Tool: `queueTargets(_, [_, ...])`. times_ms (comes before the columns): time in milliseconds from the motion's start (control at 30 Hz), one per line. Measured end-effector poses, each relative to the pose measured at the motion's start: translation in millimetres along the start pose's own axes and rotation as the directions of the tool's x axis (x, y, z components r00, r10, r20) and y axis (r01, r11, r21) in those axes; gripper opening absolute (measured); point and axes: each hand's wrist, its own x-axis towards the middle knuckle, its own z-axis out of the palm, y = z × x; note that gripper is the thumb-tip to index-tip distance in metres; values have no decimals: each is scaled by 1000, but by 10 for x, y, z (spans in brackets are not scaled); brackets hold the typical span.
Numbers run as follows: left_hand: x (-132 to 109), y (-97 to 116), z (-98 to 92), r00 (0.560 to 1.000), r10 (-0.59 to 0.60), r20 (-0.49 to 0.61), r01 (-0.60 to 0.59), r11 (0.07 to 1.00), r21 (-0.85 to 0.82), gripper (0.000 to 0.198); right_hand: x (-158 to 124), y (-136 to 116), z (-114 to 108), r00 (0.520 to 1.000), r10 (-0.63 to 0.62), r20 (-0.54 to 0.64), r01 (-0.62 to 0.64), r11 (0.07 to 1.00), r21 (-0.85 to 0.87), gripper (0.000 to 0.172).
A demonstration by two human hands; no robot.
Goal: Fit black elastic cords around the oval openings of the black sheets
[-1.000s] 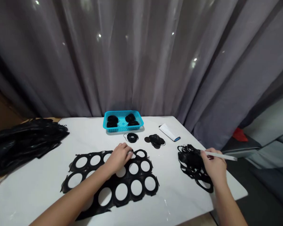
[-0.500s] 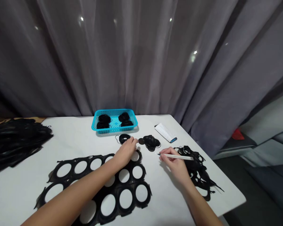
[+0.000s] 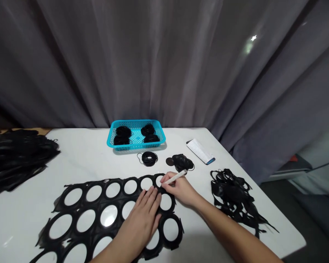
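A thin black sheet (image 3: 95,202) with rows of round holes lies flat on the white table. My left hand (image 3: 142,212) is spread on it, fingers stretched out and pressing its right part. My right hand (image 3: 179,188) grips a slim white pen-shaped craft knife (image 3: 177,176). Its tip points down at the last hole of the top row, partly hidden by the fingers. Just beyond the hands are a coil of thin black rings (image 3: 149,158) and a small pile of black discs (image 3: 182,162).
A blue basket (image 3: 137,147) holding several black coils stands at the back. Black offcuts (image 3: 233,195) are heaped on the right. A white packet (image 3: 200,151) lies behind them. A stack of black sheets (image 3: 19,157) fills the left. Grey curtain (image 3: 153,62) hangs behind the table (image 3: 84,157).
My left hand has moved back from near the discs to lie flat on the sheet. The right hand has brought the knife leftward onto the sheet's top right corner.
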Motion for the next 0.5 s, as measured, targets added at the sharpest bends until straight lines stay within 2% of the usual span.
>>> queueTargets(200, [-1, -10, 33, 999, 21, 24, -21, 1000, 18, 45, -10, -27, -22, 1000, -12, 2, 12, 1000, -26, 9])
queueTargets(367, [-9, -7, 61, 999, 28, 37, -29, 999, 29, 47, -21, -31, -33, 999, -45, -1, 45, 991, -126, 12])
queueTargets(433, [-9, -3, 64, 999, 32, 38, -33, 999, 34, 48, -62, -20, 2, 996, -90, 9, 90, 978, -190, 13])
queueTargets(500, [-13, 2, 69, 999, 33, 42, -35, 998, 46, 48, -103, -3, 55, 977, -198, 74, 211, 928, -307, 12])
